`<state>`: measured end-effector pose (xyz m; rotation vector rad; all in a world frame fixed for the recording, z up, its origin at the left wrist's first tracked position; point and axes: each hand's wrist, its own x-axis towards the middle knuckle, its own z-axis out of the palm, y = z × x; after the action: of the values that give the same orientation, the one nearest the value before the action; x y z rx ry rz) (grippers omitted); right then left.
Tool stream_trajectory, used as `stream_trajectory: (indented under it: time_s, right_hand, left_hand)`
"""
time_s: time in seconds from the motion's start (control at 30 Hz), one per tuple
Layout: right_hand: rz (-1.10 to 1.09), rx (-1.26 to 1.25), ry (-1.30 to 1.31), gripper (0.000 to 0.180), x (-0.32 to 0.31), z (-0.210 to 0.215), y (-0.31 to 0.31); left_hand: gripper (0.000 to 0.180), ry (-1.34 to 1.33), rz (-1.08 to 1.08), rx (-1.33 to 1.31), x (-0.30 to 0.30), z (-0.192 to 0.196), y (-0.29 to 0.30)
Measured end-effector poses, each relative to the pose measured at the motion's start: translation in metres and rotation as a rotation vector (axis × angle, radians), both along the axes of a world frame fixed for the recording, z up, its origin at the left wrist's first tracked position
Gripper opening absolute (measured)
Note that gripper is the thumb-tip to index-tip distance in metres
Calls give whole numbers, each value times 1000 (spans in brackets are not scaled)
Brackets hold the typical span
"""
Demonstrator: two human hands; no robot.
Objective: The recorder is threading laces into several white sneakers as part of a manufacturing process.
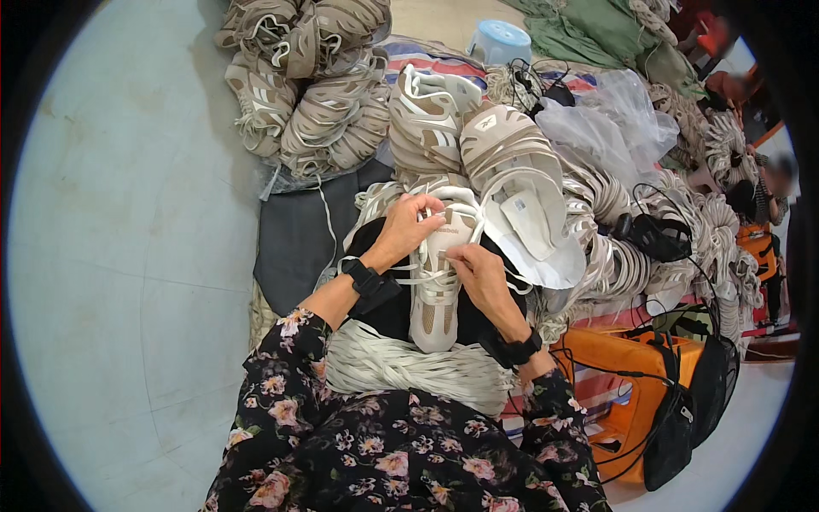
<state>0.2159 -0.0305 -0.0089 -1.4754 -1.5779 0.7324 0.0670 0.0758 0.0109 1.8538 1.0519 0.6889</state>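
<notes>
- The step in hand looks like lacing: a beige sneaker upper [435,286] lies on the person's lap between both hands, toe pointing toward the body.
- The left hand [408,224] is closed in a pinch on a white lace [461,207] at the far end of the upper, near the collar.
- The right hand [476,269] grips the lace crossings on the upper's right edge, fingers curled tight.
- Under both wrists, a bundle of white laces [409,367] rests across the lap.
- Beyond the hands, finished uppers [478,145] are stacked; a second pile [307,85] sits farther off to the left.
- The next move probably calls for feeding the lace tip through the next eyelet and drawing it snug while the right hand steadies the upper.
</notes>
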Motion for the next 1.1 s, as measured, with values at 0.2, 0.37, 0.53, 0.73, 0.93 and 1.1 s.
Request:
stream_trajectory:
  time_s: [0.2, 0.37, 0.53, 0.73, 0.93, 1.1]
  right_hand:
    - [-125, 45, 29, 11, -18, 10, 2]
    - [-22, 427, -526, 11, -12, 27, 5]
    - [57, 462, -848, 7, -20, 15, 15]
    - [152, 442, -485, 7, -26, 14, 12]
    - [475, 325, -425, 13, -55, 8, -34]
    - [452, 131, -85, 10, -28, 31, -36]
  left_hand:
    - [28, -85, -31, 102, -7, -11, 0]
    - [25, -326, 38, 50, -23, 8, -19]
    - [26, -807, 31, -453, -32, 13, -33]
    - [34, -829, 13, -399, -32, 16, -34]
    - [13, -290, -94, 233, -16, 12, -27]
    - [6, 244, -453, 886, -24, 4, -20]
